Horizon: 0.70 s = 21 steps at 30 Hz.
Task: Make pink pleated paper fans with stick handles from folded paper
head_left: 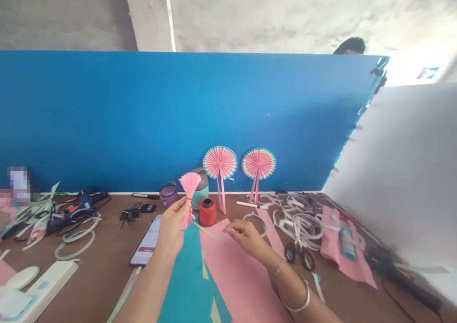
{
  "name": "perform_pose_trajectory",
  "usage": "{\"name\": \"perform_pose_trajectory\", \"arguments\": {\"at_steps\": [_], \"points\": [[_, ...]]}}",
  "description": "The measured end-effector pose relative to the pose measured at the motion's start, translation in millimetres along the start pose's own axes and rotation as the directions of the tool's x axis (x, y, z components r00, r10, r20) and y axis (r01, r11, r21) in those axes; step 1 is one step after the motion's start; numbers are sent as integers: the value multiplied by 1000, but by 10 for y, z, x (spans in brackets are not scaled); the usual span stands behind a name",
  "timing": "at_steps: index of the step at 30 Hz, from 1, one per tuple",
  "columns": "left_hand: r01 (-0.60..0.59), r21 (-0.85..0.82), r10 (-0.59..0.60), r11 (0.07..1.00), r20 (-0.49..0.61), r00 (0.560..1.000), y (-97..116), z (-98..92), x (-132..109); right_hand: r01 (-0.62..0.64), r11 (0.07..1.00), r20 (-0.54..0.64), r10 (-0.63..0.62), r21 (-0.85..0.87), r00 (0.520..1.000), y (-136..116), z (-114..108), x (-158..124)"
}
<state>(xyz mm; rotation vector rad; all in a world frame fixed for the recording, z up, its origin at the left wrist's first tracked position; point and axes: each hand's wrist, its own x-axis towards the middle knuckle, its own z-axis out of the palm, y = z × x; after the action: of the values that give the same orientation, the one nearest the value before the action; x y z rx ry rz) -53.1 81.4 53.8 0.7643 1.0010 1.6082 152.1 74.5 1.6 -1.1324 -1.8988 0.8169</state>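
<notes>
The pink pleated paper [190,184] stands upright, pinched at its narrow middle by the left hand [173,224], whose fingers hide part of its lower end. The right hand [246,236], above the pink sheet [239,270], curls its fingers toward the thumb; from here I can't tell whether it pinches anything.

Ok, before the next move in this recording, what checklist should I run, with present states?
1. Left hand gripping the pleated pink paper: ok.
2. Red binding around the paper's waist: ok.
3. Binding knotted tight: cannot tell.
4. Right hand holding thread: cannot tell.
5. Red spool upright: ok.
6. Scissors apart from the right hand: ok, lying right of it.
</notes>
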Motion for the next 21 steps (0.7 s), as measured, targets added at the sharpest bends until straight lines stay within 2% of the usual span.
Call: {"name": "perform_pose_trajectory", "arguments": {"at_steps": [3, 6, 8, 10, 12, 15, 16, 18, 20, 21], "points": [[-11, -88, 12, 996, 5, 1000, 90, -18, 2, 29, 998, -84, -34, -53, 996, -42, -8, 26], [-75, -183, 65, 980, -63, 996, 218, -30, -36, 13, 999, -155, -19, -39, 988, -146, 14, 187], [-141, -239, 110, 961, -137, 984, 342, -57, -72, -53, 991, -66, 61, 120, 996, -255, 45, 388], [-222, -280, 174, 934, -187, 967, 487, -101, -111, -53, 986, -47, 61, 158, 997, -387, 77, 639], [-303, -308, 238, 902, -231, 943, 626, -150, -149, -18, 986, -63, 29, 167, 998, -531, 97, 895], [-387, -353, 290, 852, -298, 909, 775, -213, -198, 117, 987, -167, -98, 110, 981, -732, 77, 1199], [-404, -364, 299, 839, -310, 902, 810, -231, -212, 218, 976, -218, -219, -28, 951, -788, 50, 1262], [-430, -383, 319, 817, -322, 892, 870, -272, -234, 348, 887, -265, -429, -302, 863, -870, -49, 1312], [-462, -397, 352, 793, -321, 879, 930, -324, -246, 356, 787, -308, -549, -503, 777, -905, -215, 1247], [-484, -402, 377, 778, -318, 870, 960, -351, -247, 322, 761, -335, -566, -563, 753, -902, -322, 1168]]}}
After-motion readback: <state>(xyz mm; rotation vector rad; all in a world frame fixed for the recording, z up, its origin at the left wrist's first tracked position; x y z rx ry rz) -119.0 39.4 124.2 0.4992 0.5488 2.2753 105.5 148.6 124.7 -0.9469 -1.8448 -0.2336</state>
